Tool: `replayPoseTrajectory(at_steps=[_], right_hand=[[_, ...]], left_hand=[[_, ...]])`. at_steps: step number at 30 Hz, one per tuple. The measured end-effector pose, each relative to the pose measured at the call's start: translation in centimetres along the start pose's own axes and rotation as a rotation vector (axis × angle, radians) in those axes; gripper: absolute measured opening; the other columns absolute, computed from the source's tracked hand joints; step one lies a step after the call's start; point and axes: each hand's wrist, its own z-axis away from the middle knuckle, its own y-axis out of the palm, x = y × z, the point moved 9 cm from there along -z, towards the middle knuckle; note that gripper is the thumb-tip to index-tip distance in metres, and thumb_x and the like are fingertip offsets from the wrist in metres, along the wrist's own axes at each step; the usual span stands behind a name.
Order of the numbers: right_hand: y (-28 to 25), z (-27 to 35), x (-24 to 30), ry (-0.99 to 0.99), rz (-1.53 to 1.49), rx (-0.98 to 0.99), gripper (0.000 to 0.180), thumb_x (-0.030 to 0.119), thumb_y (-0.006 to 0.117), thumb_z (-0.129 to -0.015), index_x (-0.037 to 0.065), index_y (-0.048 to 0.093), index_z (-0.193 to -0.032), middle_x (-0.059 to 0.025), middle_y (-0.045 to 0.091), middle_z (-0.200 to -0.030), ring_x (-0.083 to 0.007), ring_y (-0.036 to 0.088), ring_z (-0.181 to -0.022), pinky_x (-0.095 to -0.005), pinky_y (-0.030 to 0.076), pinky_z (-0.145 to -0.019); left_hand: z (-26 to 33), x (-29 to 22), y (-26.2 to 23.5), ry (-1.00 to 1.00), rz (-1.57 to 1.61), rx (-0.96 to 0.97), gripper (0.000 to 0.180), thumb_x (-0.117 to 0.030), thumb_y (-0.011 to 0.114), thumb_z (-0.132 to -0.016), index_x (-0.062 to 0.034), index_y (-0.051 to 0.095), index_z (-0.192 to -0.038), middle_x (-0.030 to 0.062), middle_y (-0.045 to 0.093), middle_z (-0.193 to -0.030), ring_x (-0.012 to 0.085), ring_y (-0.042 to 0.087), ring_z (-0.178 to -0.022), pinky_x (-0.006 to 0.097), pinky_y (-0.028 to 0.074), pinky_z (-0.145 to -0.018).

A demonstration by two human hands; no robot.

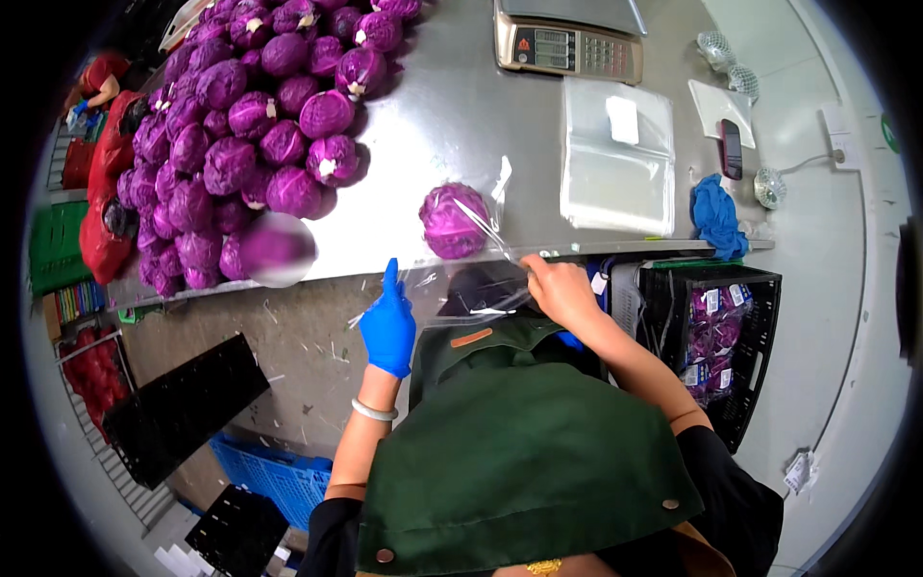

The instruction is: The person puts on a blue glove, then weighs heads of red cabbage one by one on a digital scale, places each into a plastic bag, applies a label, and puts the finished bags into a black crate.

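Note:
A single red cabbage sits near the front edge of the steel table, with clear film over its right side. The clear plastic bag stretches between my two hands in front of it, over the table edge. My left hand, in a blue glove, grips the bag's left side with its index finger pointing up. Bare, my right hand pinches the bag's right side between thumb and fingers. At the left lies a large heap of red cabbages.
A scale stands at the back, behind a stack of clear bags. A phone and a crumpled blue glove lie at the right. Below, a black crate holds bagged cabbages. Black and blue crates occupy the left floor.

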Motion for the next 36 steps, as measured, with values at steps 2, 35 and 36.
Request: replayPoseTrajectory(at_steps=[2,35,36], right_hand=[[-1.2,0.8,-0.4,0.005,-0.020,-0.072,0.024,0.013,0.056,-0.083,0.008,0.056,-0.106,-0.0159,0.062,-0.062,-0.0363,0.062,-0.060,-0.0480,0.049,-0.056],[-1.2,4.4,12.2,-0.739,-0.392,0.360,0.020,0.022,0.060,-0.087,0.004,0.052,-0.088,-0.0122,0.053,-0.086,-0.0313,0.055,-0.085,-0.0435,0.045,-0.074],[-1.9,5.4,8.6,-0.682,-0.258,0.192,0.020,0.022,0.060,-0.086,0.003,0.054,-0.089,-0.0126,0.054,-0.086,-0.0307,0.056,-0.086,-0.0427,0.046,-0.075]], left_hand=[[1.4,-1.2,-0.9,-0.052,0.148,-0.016,0.066,0.001,0.051,-0.086,-0.0122,0.029,-0.146,0.0163,0.065,-0.072,0.0283,0.064,-0.060,0.038,0.048,-0.056],[2.0,2.1,3.2,-0.500,1.282,0.097,0.058,0.004,0.048,-0.086,-0.0024,0.035,-0.143,0.0125,0.066,-0.105,0.0158,0.066,-0.085,0.030,0.055,-0.070],[2.1,1.6,2.5,-0.371,1.125,0.170,0.061,0.005,0.047,-0.086,-0.0057,0.033,-0.145,0.0137,0.068,-0.098,0.0166,0.067,-0.081,0.030,0.056,-0.068]])
